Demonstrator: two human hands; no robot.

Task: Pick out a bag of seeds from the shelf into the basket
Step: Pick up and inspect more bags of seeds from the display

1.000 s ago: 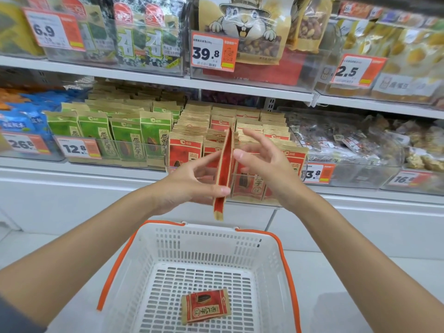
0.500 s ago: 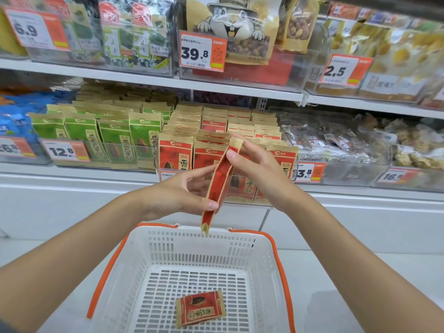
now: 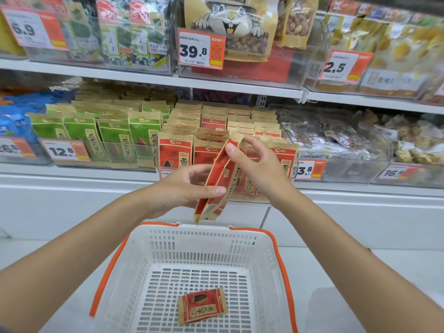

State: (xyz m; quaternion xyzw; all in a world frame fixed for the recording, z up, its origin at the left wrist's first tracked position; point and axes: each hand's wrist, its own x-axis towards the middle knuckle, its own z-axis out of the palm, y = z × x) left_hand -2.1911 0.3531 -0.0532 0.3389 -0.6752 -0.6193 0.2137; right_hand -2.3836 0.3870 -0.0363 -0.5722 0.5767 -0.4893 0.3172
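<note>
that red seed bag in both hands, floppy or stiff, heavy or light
Probably light: the left hand and right hand carry the red seed bag by fingertips alone. It looks somewhat floppy, bowing between the grips. Dropped, it would likely lie flat like the other bag in the basket.

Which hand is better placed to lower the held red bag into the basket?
Probably left. The left hand grips the red bag low down, nearest the basket rim; the right hand only pinches its top edge.
</note>
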